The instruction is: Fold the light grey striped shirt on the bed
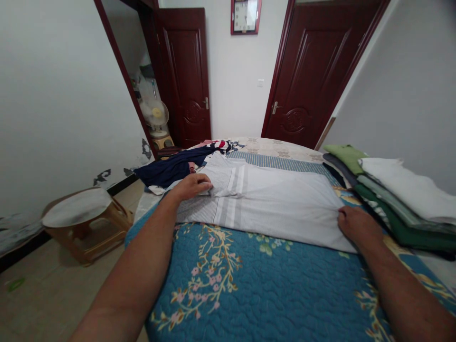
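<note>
A white and grey striped shirt lies flat across a bed with a blue floral quilt. My left hand pinches a folded part of the shirt at its left end. My right hand grips the shirt's right edge, fingers curled into the cloth. Both forearms reach over the quilt from the near side.
A pile of folded clothes in green, grey and white sits at the bed's right. Loose dark blue and coloured garments lie at the far left. A wooden stool stands on the floor left; a fan and two dark doors behind.
</note>
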### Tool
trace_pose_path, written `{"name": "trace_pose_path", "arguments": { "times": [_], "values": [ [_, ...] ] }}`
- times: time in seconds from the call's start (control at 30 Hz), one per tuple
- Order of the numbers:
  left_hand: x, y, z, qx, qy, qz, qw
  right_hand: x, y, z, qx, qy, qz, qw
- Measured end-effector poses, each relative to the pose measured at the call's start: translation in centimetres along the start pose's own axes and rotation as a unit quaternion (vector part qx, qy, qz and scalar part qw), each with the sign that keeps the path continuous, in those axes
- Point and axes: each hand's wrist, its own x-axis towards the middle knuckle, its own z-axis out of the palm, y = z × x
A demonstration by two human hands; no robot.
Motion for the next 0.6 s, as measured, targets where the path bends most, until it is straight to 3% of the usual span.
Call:
{"name": "trace_pose_path", "arguments": {
  "times": [0.07,0.13,0.17,0.3,0.37,0.47,0.6],
  "values": [
    [-0.5,0.4,-0.5,-0.043,-0.123,-0.020,0.991,0.0,0.0,0.0,-0.001,0.001,-0.002,1.000],
    [-0.7,0.3,-0.8,-0.079,-0.156,-0.048,0.983,-0.1,-0.1,-0.1,-0.001,0.005,-0.001,1.000],
    [-0.8,0.0,-0.9,-0.085,-0.126,-0.065,0.986,-0.1,-0.1,-0.1,0.000,0.006,-0.001,1.000],
    [-0.1,-1.8,-1.1,0.015,0.105,-0.090,0.990,-0.1,0.0,-0.1,0.012,0.003,-0.002,1.000],
    [0.3,-2.0,-1.0,0.076,0.158,-0.075,0.982,0.0,0.1,-0.1,0.014,-0.002,0.000,1.000],
    [0.7,-1.0,0.3,0.105,0.132,-0.047,0.985,0.0,0.2,0.0,0.007,-0.002,0.003,1.000],
    [1.1,1.2,4.4,0.151,0.066,-0.070,0.984,0.0,0.1,0.0,-0.007,0.003,-0.004,1.000]
  ]
}}
